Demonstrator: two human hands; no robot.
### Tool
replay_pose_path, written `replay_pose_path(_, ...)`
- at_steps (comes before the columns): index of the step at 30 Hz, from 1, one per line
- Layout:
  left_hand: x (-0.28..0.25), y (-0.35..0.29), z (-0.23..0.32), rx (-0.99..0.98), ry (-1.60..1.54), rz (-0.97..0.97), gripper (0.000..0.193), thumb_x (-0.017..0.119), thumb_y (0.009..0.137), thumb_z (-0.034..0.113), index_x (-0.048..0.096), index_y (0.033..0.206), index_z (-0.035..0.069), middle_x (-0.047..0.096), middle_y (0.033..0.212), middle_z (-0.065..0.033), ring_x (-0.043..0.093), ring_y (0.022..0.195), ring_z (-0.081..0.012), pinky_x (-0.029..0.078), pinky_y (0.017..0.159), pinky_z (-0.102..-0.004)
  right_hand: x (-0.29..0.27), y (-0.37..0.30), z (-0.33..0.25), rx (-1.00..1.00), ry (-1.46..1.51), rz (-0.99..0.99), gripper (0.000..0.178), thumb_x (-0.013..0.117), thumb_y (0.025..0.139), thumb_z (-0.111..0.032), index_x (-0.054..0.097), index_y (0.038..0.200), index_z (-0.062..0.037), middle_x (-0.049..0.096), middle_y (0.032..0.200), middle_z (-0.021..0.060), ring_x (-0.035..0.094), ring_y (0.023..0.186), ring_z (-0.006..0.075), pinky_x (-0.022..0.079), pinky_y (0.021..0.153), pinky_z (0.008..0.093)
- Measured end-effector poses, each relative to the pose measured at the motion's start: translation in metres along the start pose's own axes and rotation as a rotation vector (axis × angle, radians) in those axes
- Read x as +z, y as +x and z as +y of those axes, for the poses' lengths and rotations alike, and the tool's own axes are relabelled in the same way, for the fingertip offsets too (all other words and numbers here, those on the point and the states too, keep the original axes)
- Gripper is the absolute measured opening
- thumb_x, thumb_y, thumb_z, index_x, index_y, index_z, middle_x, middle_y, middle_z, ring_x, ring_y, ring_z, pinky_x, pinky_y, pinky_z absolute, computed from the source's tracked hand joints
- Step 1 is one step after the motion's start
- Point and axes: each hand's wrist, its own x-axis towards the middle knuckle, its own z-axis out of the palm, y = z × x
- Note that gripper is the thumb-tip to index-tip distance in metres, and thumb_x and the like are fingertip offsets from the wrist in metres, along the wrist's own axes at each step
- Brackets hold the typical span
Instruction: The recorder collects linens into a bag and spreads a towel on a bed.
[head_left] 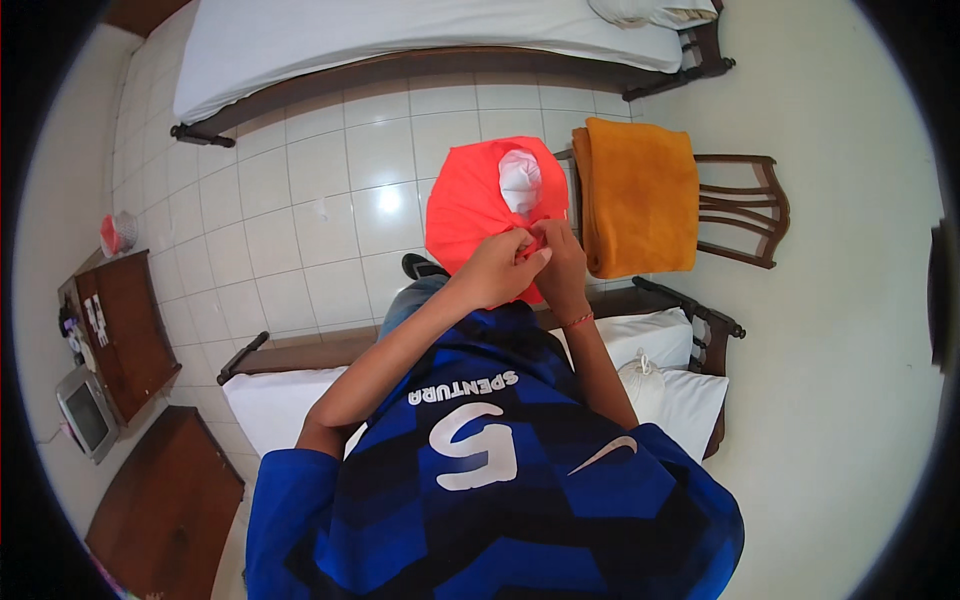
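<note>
Blue-and-black patterned jersey [550, 440], smooth and thin with white print, fills the near side of the red bundle [467, 195]. Beyond the bundle runs a far bed [430, 35], its dark wooden frame under a pale sheet; nearer than the bundle, partly hidden by the jersey, lies a second bed [285, 405] with similar wooden posts. To the bundle's right stands a wooden chair [776, 205] with a slatted, curved back, and over its seat lies a folded mustard blanket [640, 200], thick and felt-like.

The bundle itself sits in front of the jersey; what supports it is hidden. Its light cloth is rounded, with loose creases drawn toward one gathered spot. The step in hand seems to be gathering or knotting that cloth; the next move would call for a firm pinch while the ends are drawn snug.

At the bundle's near part, the left hand [503, 268] curls and pinches the gather; close beside it, the right hand [562, 258] pinches too, its fingertips partly hidden. Within the bundle's opening shows soft, wrinkled white padding [519, 183]. A thin red bracelet [579, 320] circles the right wrist.
</note>
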Motion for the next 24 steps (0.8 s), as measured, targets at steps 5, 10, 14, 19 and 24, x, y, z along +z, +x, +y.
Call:
replay_pose_path(5,-0.092,-0.030,-0.006,0.080,0.019,0.115,0.033,0.064,0.092,0.028,0.051,0.081,0.000,0.046,0.070,-0.0051,0.044,0.063,-0.0132,0.040,0.058,-0.0315,0.064,0.041,-0.071,0.061,-0.170,-0.134,0.026,0.067,0.080,-0.025,0.049,0.090,-0.0091,0.056,0.085,0.0081,0.062,0.073,0.0323,0.049,0.055,0.0426)
replay_pose_path(10,-0.198,-0.062,-0.035,-0.060,0.046,0.179,0.038,0.065,0.090,0.031,0.046,0.077,0.001,0.045,0.069,-0.0053,0.043,0.062,-0.0153,0.040,0.058,-0.0325,0.160,0.086,-0.130,-0.096,-0.027,-0.249,0.025,0.065,0.083,-0.024,0.048,0.091,-0.0063,0.055,0.086,0.0119,0.061,0.072,0.0352,0.048,0.056,0.0442)
replay_pose_path(14,-0.277,-0.098,-0.058,-0.020,0.044,0.345,0.040,0.064,0.091,0.033,0.044,0.075,0.002,0.045,0.068,-0.0087,0.045,0.062,-0.0184,0.040,0.059,-0.0349,0.221,0.130,-0.207,-0.065,0.083,-0.376,0.025,0.063,0.084,-0.020,0.047,0.092,-0.0030,0.054,0.088,0.0164,0.060,0.077,0.0383,0.048,0.059,0.0454)
replay_pose_path(19,-0.378,-0.166,-0.076,-0.089,0.015,0.365,0.042,0.061,0.092,0.038,0.045,0.077,0.002,0.047,0.068,-0.0124,0.048,0.062,-0.0219,0.041,0.060,-0.0372,0.294,0.153,-0.288,-0.283,-0.001,-0.493,0.024,0.062,0.082,-0.018,0.047,0.093,-0.0025,0.053,0.090,0.0172,0.059,0.078,0.0392,0.049,0.061,0.0451)
replay_pose_path(24,-0.466,-0.249,-0.112,-0.111,0.057,0.302,0.046,0.062,0.091,0.042,0.046,0.077,0.001,0.049,0.067,-0.0121,0.050,0.062,-0.0214,0.042,0.060,-0.0372,0.370,0.141,-0.379,-0.340,-0.049,-0.614,0.022,0.059,0.082,-0.018,0.047,0.093,-0.0019,0.052,0.090,0.0172,0.058,0.078,0.0387,0.048,0.060,0.0455)
